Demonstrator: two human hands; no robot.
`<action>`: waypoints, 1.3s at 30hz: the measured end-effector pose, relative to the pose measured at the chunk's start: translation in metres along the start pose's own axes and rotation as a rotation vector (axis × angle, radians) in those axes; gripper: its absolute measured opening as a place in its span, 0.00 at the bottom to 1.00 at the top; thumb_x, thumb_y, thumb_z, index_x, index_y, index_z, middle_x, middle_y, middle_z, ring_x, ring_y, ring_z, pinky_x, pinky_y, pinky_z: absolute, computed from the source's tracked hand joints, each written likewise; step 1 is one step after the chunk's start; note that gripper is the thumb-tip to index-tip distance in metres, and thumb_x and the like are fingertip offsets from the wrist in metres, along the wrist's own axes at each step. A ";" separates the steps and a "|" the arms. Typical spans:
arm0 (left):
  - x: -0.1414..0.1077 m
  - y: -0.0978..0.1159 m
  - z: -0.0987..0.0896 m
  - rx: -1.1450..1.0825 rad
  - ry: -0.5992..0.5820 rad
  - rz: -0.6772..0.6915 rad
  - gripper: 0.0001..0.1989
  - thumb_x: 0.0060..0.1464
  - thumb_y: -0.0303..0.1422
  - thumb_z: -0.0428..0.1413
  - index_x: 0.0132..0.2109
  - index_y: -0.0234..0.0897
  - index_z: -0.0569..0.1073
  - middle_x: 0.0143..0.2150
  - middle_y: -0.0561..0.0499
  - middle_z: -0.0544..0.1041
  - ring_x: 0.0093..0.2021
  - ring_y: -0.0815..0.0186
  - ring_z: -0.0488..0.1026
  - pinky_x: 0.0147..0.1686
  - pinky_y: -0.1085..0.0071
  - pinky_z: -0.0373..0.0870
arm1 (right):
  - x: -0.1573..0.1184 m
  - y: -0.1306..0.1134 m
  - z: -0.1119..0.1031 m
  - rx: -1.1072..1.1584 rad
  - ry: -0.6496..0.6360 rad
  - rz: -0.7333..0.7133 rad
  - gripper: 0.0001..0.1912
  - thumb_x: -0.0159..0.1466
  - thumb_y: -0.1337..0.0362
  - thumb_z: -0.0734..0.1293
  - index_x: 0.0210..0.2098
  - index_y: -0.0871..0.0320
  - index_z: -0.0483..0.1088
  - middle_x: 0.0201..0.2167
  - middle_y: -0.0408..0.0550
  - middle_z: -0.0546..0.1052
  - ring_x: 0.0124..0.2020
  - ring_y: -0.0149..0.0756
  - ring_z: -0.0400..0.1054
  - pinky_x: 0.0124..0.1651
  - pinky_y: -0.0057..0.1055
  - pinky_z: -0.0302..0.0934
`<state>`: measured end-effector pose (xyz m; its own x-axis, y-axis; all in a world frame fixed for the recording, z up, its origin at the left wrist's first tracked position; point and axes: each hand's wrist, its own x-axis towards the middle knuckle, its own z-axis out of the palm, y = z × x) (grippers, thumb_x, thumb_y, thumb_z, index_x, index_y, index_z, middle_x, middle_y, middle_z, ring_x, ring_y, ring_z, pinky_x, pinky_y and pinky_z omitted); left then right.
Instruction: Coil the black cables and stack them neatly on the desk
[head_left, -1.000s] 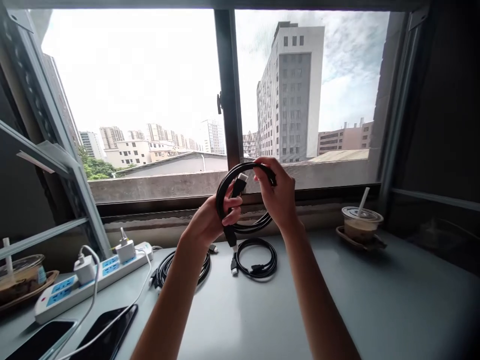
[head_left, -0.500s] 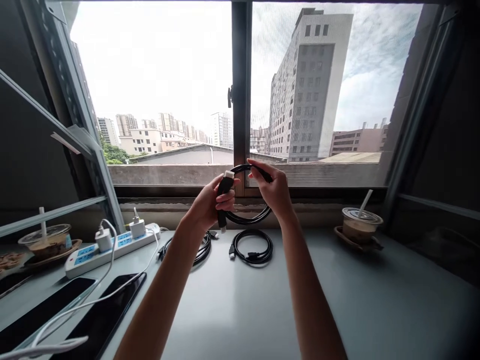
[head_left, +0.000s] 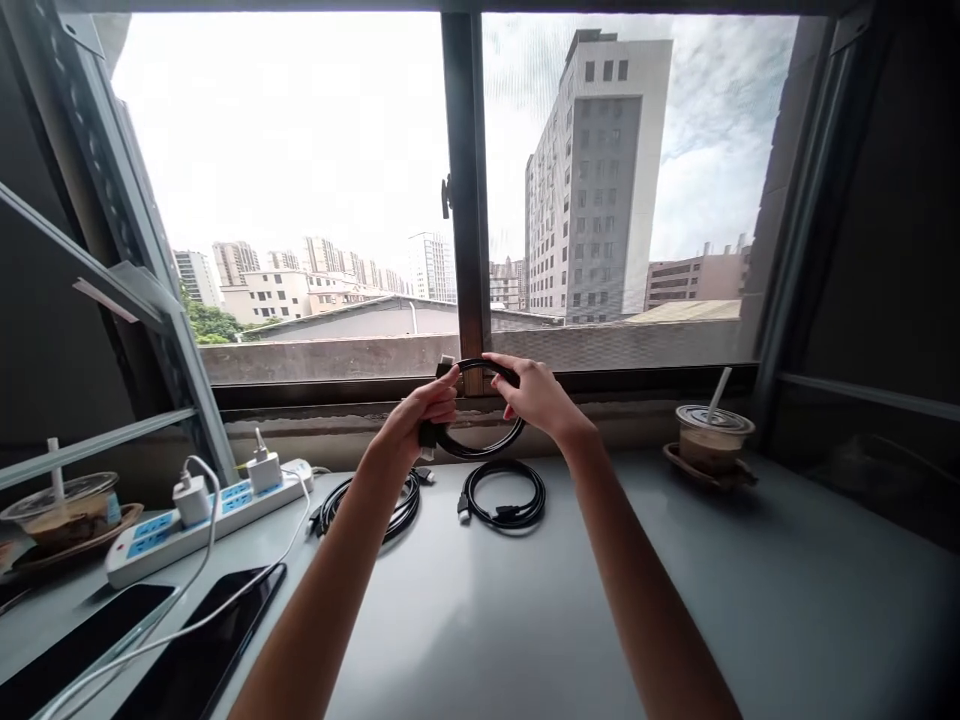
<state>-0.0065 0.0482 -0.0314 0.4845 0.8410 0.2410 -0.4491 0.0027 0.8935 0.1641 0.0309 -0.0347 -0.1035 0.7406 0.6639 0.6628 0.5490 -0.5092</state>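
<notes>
A black HDMI cable (head_left: 480,452) wound into a loop hangs in the air between my hands, in front of the window. My left hand (head_left: 427,408) is closed round its connector ends, with one pale metal tip showing above the thumb and another below the fist. At the loop's upper right, my right hand (head_left: 541,395) grips the cable between thumb and fingers. Beneath the hands, a second coiled cable (head_left: 541,492) lies on the table with its plugs showing. Another black coil (head_left: 412,503) rests to the left, partly hidden behind my left forearm.
On the left stand a white power strip (head_left: 225,512) with plugged chargers, white cords and two dark phones, one here (head_left: 202,640). A drink cup (head_left: 712,440) sits on a holder at the right, another cup (head_left: 64,510) at far left. Metal shelf posts flank the window.
Both hands have come down slightly with the cable loop. My left hand has turned so its fingers cover more of the connectors. The whole view has shifted a little.
</notes>
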 end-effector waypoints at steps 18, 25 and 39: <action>0.039 -0.108 -0.058 1.080 0.292 -0.247 0.08 0.43 0.25 0.59 0.34 0.31 0.73 0.24 0.51 0.72 0.30 0.60 0.74 0.29 0.71 0.67 | -0.038 0.129 0.066 0.225 -0.390 0.456 0.22 0.54 0.69 0.64 0.49 0.59 0.72 0.16 0.40 0.67 0.15 0.24 0.56 0.13 0.19 0.55; 0.040 -0.128 -0.062 1.392 0.338 -0.281 0.13 0.43 0.31 0.60 0.39 0.31 0.75 0.38 0.41 0.77 0.43 0.55 0.73 0.39 0.69 0.66 | -0.050 0.158 0.076 0.229 -0.364 0.518 0.21 0.54 0.62 0.68 0.48 0.58 0.73 0.19 0.42 0.71 0.16 0.24 0.58 0.15 0.20 0.55; 0.031 -0.150 -0.048 1.696 0.337 -0.332 0.21 0.55 0.37 0.50 0.53 0.32 0.69 0.56 0.35 0.65 0.57 0.48 0.59 0.52 0.58 0.56 | -0.058 0.179 0.092 0.164 -0.135 0.392 0.14 0.51 0.59 0.70 0.36 0.56 0.78 0.35 0.50 0.77 0.36 0.40 0.70 0.37 0.31 0.62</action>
<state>0.0399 0.0996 -0.1756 0.1242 0.9874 0.0976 0.9390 -0.1488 0.3102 0.2207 0.1219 -0.2152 0.0290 0.9432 0.3310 0.5456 0.2625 -0.7958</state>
